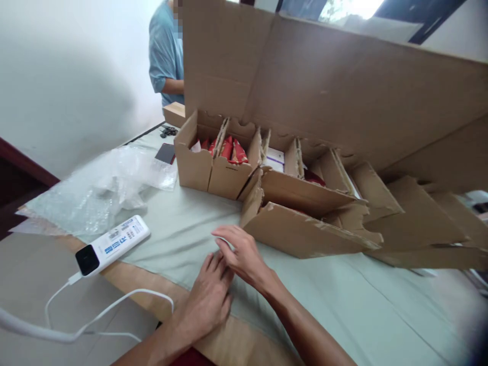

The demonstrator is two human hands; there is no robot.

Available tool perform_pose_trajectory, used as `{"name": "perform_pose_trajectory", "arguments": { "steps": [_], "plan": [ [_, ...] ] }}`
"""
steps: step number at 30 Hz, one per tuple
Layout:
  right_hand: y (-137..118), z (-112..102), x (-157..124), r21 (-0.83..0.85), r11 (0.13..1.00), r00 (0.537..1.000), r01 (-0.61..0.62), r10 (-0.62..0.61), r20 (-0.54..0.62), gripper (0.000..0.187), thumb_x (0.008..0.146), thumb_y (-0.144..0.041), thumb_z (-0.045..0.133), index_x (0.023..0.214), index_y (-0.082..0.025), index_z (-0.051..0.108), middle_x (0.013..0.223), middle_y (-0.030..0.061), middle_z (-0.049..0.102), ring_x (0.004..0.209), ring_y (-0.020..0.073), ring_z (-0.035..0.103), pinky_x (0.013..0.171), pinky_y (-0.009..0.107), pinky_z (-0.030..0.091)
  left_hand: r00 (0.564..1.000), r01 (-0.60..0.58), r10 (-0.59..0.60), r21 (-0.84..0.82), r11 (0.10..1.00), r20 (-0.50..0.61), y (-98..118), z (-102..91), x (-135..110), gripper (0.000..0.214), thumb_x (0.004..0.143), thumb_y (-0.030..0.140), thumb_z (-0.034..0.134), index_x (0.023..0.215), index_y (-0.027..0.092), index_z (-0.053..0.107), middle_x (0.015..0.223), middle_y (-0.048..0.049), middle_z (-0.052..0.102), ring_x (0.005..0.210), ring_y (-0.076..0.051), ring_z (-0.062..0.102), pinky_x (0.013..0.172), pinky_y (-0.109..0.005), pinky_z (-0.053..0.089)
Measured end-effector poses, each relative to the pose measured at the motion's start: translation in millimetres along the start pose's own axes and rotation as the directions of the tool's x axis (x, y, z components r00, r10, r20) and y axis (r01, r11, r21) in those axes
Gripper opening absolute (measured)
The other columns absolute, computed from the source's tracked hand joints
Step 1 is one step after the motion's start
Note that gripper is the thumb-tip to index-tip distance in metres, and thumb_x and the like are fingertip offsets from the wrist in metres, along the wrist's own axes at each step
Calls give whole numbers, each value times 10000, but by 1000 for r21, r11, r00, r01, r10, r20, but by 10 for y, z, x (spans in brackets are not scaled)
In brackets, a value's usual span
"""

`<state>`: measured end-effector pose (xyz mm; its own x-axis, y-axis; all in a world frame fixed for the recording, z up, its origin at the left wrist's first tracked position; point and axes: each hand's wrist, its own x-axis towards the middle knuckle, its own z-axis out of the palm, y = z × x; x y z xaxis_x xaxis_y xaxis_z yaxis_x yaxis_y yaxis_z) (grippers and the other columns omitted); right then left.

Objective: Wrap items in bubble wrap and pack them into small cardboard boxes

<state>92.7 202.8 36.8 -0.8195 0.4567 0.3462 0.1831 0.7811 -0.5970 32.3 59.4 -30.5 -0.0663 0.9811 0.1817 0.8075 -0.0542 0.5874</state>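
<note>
The left hand [211,292] lies palm down with its fingers extended on the cloth-covered table [175,213]. The right hand [244,254] crosses over its fingertips, thumb and forefinger apart, with nothing seen between them; what lies beneath the palms is hidden.

Nearest the right hand, just beyond and to its right, is an open cardboard bin [305,229], touched by neither hand. Behind it, farther from the hands, runs a row of cardboard compartments [194,165], whose dividers seem meant to keep goods sorted and standing. They hold red patterned packets [232,151] and a white carton [275,160] with a purple stripe. A tall cardboard panel [324,81] rises behind, perhaps as a screen.

Left of the left hand lies a white power bank [125,236], probably set by the edge so its plugged-in cable [46,307] can hang free. Large blue Chinese characters and small print mark it, too blurred to read surely. Beyond it is loose bubble wrap [102,188], likely packing material. A person [168,51] in blue stands far past both hands.
</note>
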Motion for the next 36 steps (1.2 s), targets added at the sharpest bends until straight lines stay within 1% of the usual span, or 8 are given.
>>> {"name": "perform_pose_trajectory", "arguments": {
  "steps": [7,12,17,20,25,30,33,36],
  "plan": [
    [-91,1040,1571,-353,920,915,172,-17,403,275,953,-90,550,1155,-165,720,1658,160,405,1512,318,372,1094,524,472,999,-27,25,-43,999,-36,-93,139,-64,600,850,210,660,1439,162,556,1498,-182,563,1481,-394,418,1264,-683,274],
    [-119,1151,1672,-422,899,933,118,46,358,409,955,-14,410,1273,-111,647,1471,201,592,1352,302,530,1058,474,478,998,-46,42,-102,994,-46,-129,129,-67,645,831,175,651,1464,154,534,1538,-188,530,1509,-395,390,1268,-683,278],
    [-197,471,796,-164,984,997,75,-69,42,283,992,-217,546,1241,-216,681,1321,130,706,1231,273,631,1047,440,501,993,-34,9,-222,974,-114,-168,72,-88,486,789,111,609,1269,145,675,1502,-194,565,1482,-376,443,1252,-647,328],
    [-217,-67,60,85,995,973,-52,69,-220,132,974,-272,609,1035,-254,725,1082,75,764,1031,228,703,935,383,557,970,3,-89,-352,936,-226,-186,-10,-115,432,822,128,570,1233,154,701,1450,-188,619,1406,-330,544,1167,-562,470],
    [-170,-612,-1132,480,799,722,-363,566,-397,117,864,-357,754,856,-245,721,884,28,724,759,173,682,659,289,573,951,72,-196,-449,891,-238,-93,-141,-268,258,915,237,563,1092,185,743,1089,-116,767,1039,-243,731,915,-385,601],
    [-231,-622,-2131,689,528,425,-498,840,-337,327,787,-505,827,842,-204,714,817,35,728,634,152,668,598,281,571,979,74,-149,-438,896,-140,132,-278,-459,201,952,268,573,809,213,703,833,-25,742,800,-163,726,738,-249,558],
    [-386,-563,-2543,707,373,384,-600,910,-154,398,833,-558,777,959,-184,720,758,46,738,639,178,709,568,270,553,979,57,-123,-362,931,-161,244,-341,-485,216,954,258,582,751,218,646,761,4,703,722,-136,693,695,-226,528],
    [-541,-572,-2817,628,366,420,-686,905,-69,399,900,-510,709,1125,-181,714,849,66,766,682,199,750,575,286,583,966,17,-77,-236,972,-246,305,-369,-463,183,942,225,603,759,221,605,792,0,684,750,-139,679,735,-245,519]
  ]
}}
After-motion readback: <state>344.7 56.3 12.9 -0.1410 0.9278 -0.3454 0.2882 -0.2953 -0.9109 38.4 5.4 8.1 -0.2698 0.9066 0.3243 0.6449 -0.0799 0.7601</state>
